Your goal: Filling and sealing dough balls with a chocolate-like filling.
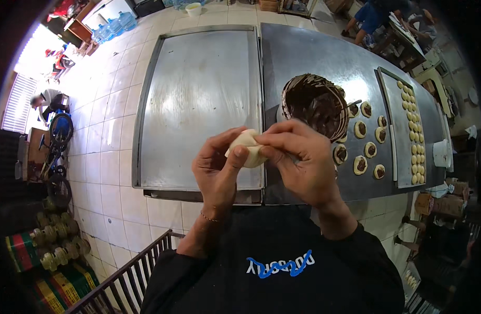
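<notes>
Both hands are pinching a pale dough ball (247,147) shut above the steel table (313,57) edge, left hand (218,168) cupping it w/ curled fingers, right hand (298,157) closing the seam; prob. needs setting beside the chocolate-filled rounds (362,164) near the chocolate bowl (316,104).

Pale round dough ball (247,148), smooth, pinched betw. both hands above table edge

Large bare metal tray (198,99) at upper centre on a steel table (313,57). Bowl of dark chocolate filling (316,104) right of centre. Filled dough rounds (362,149) beside it. Far right, narrow tray (402,131) carrying rows of small dough balls (415,141). Bicycle (57,146) at left edge.
</notes>
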Available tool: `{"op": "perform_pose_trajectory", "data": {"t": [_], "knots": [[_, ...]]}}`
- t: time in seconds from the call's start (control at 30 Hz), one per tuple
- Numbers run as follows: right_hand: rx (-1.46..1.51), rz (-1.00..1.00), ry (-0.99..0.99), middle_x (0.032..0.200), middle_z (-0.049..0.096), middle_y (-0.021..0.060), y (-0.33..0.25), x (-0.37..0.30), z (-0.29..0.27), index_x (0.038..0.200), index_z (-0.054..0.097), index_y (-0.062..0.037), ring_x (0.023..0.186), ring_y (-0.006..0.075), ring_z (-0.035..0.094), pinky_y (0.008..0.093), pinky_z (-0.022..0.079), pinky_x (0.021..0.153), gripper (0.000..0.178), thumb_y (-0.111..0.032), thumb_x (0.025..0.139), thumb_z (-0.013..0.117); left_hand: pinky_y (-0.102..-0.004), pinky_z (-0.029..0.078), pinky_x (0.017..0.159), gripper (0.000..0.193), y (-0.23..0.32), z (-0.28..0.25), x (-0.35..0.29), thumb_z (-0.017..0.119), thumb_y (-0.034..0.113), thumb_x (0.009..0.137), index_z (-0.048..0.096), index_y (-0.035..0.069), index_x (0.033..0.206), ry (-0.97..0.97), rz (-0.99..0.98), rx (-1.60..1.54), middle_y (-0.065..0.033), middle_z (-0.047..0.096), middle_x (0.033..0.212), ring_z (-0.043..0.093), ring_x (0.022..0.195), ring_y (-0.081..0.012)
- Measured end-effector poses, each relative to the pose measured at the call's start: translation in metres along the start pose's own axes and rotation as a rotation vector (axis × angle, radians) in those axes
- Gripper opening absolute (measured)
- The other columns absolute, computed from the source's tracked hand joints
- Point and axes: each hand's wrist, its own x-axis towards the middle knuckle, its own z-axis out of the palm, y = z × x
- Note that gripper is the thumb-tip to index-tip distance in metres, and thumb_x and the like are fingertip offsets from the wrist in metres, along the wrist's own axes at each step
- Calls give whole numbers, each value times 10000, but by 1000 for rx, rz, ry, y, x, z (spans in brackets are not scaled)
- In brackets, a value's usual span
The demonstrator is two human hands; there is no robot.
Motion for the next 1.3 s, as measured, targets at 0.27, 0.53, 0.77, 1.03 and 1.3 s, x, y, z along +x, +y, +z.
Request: {"op": "perform_pose_trajectory", "data": {"t": [0.27,0.53,0.77,1.03,1.3], "knots": [[135,119,25,977,640,148,12,2,-5,943,658,18,737,235,660,304,527,677,104,-23,850,644,-296,484,916,341,-16,14,3,585,114,945,479,-27,1237,15,18,9,-121,529,1246,569,1077,-162],[284,359,-11,886,650,149,18,12,-1,944,644,25,813,254,668,323,535,697,102,-24,855,637,-274,552,605,465,-5,20,10,370,352,1031,480,-47,1241,-64,-181,140,-127,621,1017,628,799,-155],[82,139,-65,888,653,167,38,16,25,937,634,22,812,275,682,343,538,727,112,-27,840,663,-245,396,335,488,-22,-11,27,286,464,1018,506,32,1075,25,-679,-288,-97,605,853,531,527,-149],[-62,186,248,1104,609,167,100,8,66,1121,596,-2,899,256,664,339,563,734,257,-1,864,619,-347,487,682,282,-97,-54,88,561,208,913,543,-10,1091,167,-115,671,-113,599,974,576,823,-225],[-112,549,-34,1264,500,182,183,31,116,1252,497,7,1133,354,528,431,463,939,460,-27,822,656,-440,322,1067,732,-135,-117,85,609,38,788,273,-14,1437,76,14,1090,-251,395,1372,371,1269,-433]]}}
